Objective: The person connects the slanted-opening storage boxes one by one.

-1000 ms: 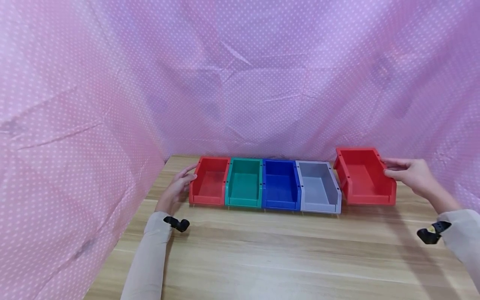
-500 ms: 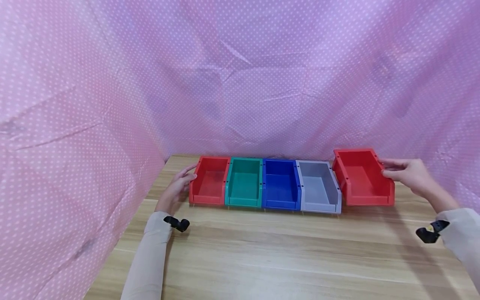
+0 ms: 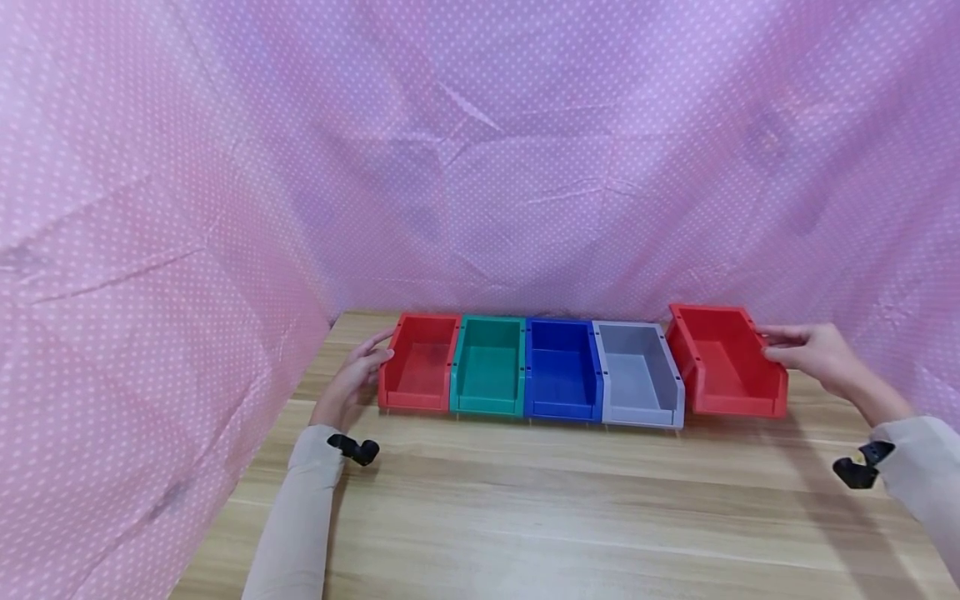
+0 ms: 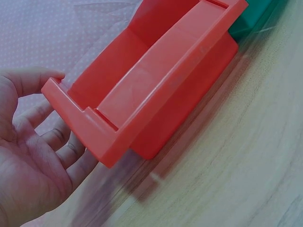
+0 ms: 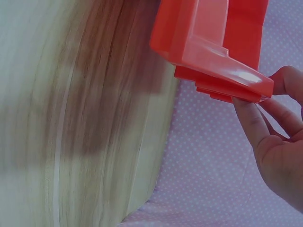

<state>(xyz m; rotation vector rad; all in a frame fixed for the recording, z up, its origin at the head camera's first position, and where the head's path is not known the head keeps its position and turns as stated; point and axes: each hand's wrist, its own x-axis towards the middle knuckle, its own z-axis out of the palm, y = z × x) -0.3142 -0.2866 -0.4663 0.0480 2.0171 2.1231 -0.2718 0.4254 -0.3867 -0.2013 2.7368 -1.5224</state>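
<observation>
At the right end, my right hand (image 3: 813, 357) pinches the side wall of a red storage bin (image 3: 731, 367). That bin is raised a little off the table and tilted, close beside the grey bin (image 3: 633, 375). Its side is also gripped in the right wrist view, thumb above the rim and fingers beneath. On the far left, my left hand (image 3: 356, 375) holds the outer wall of another red bin (image 4: 156, 71), thumb over the rim, fingers against the side. Between them a green bin (image 3: 489, 367) and a blue bin (image 3: 561, 371) stand side by side in the row.
The wooden table (image 3: 525, 508) stretches in front of the row. A pink dotted cloth (image 3: 487, 208) hangs behind the bins and at both sides. Small black cameras (image 3: 356, 448) sit on both wrists.
My right hand has lowered the right red bin slightly and brought it a touch leftward, nearer the grey bin. The left hand and the other bins look almost unchanged.
</observation>
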